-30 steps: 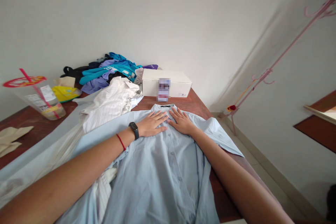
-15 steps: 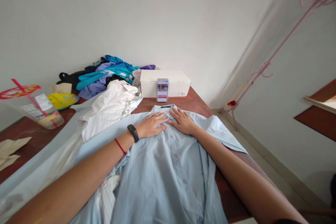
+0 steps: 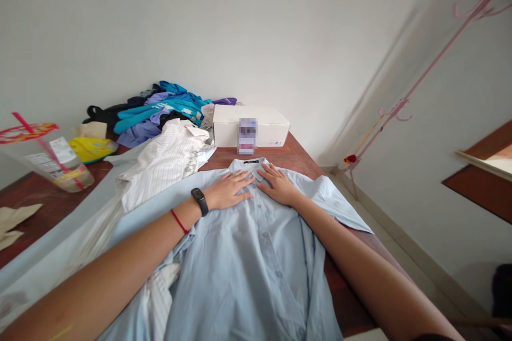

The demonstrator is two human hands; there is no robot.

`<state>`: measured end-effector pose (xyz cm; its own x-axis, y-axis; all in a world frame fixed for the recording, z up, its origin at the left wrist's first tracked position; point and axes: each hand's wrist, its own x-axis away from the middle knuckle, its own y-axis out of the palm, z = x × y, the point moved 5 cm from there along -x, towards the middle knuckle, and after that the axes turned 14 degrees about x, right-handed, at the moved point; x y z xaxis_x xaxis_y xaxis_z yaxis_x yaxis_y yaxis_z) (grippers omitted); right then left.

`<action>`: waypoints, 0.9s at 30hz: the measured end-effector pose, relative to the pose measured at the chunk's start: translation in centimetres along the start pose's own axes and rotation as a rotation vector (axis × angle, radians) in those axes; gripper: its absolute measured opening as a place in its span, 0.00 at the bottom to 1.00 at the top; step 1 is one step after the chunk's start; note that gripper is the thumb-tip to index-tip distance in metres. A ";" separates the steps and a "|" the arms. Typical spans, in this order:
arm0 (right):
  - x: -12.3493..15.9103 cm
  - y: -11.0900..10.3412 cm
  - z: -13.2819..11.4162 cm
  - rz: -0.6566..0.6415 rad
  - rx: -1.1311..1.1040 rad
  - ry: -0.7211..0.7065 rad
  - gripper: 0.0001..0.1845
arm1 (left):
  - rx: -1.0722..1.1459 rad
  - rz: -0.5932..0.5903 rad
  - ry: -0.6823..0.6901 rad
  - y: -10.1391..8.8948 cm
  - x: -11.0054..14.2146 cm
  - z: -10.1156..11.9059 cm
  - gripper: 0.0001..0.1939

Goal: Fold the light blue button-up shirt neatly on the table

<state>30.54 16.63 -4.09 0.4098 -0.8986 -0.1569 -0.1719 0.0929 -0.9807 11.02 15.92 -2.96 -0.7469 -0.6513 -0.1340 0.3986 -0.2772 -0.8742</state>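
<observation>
Blue shirt [image 3: 236, 261] lies front-up on tabletop [image 3: 302, 155], L hand [image 3: 231, 191] & R hand [image 3: 278, 185] flat on upper front, just apart, gripping nothing; spreading prob. mostly done, creases left lower down.

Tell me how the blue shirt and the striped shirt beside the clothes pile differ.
Colour: the blue shirt is plain light blue; the striped shirt is white with thin stripes.
Pose: the blue shirt is spread front up, its collar towards the white box; the striped shirt lies rumpled.
Place: the blue shirt is nearer the camera; the striped shirt lies farther back, beside the clothes pile.
Shared: both seem to have collars.
</observation>
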 end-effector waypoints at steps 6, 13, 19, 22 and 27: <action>0.5 -0.6 -0.7 0.097 -0.097 -0.187 0.25 | -0.031 0.009 -0.012 0.2 0.0 -0.2 0.31; 0.4 -0.3 -0.4 0.083 -0.135 -0.219 0.25 | 0.022 0.019 -0.012 -0.2 0.1 0.1 0.28; 0.5 -0.5 -0.4 0.065 -0.152 -0.224 0.22 | 0.049 0.049 0.007 -0.7 0.2 0.3 0.25; 0.5 -0.6 -0.4 0.059 -0.165 -0.228 0.21 | 0.076 0.073 0.034 -1.0 0.3 0.5 0.21; 0.5 -0.7 -0.3 0.058 -0.205 -0.232 0.21 | 0.111 0.079 0.047 -1.1 0.4 0.4 0.20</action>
<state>30.63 15.96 -3.50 0.5839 -0.7700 -0.2571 -0.3683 0.0309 -0.9292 10.52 15.70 -1.81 -0.7337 -0.6414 -0.2243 0.5119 -0.3047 -0.8032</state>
